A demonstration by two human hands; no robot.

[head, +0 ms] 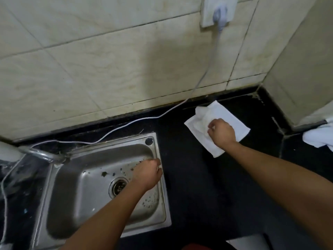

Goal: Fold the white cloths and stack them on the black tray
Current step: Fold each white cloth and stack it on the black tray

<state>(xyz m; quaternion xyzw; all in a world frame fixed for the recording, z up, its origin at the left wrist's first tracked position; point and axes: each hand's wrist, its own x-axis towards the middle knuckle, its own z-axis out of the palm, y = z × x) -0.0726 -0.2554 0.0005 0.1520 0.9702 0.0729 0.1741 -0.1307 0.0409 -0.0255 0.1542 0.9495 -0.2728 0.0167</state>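
Note:
A white cloth (228,120) lies mostly flat on the black counter (191,159) near the tiled wall, its left part rumpled. My right hand (222,132) rests on the cloth's middle with fingers curled around a bunched fold of it. My left hand (147,173) sits on the right rim of the steel sink (100,186), fingers bent, nothing visibly in it. More white cloth (319,136) is heaped at the right edge of the view. No black tray can be told apart from the black counter.
A white cable (126,126) runs from a wall socket (219,10) down along the counter behind the sink. A tiled pillar (302,69) juts out at the right. A curved metal tap (41,155) stands at the sink's back left.

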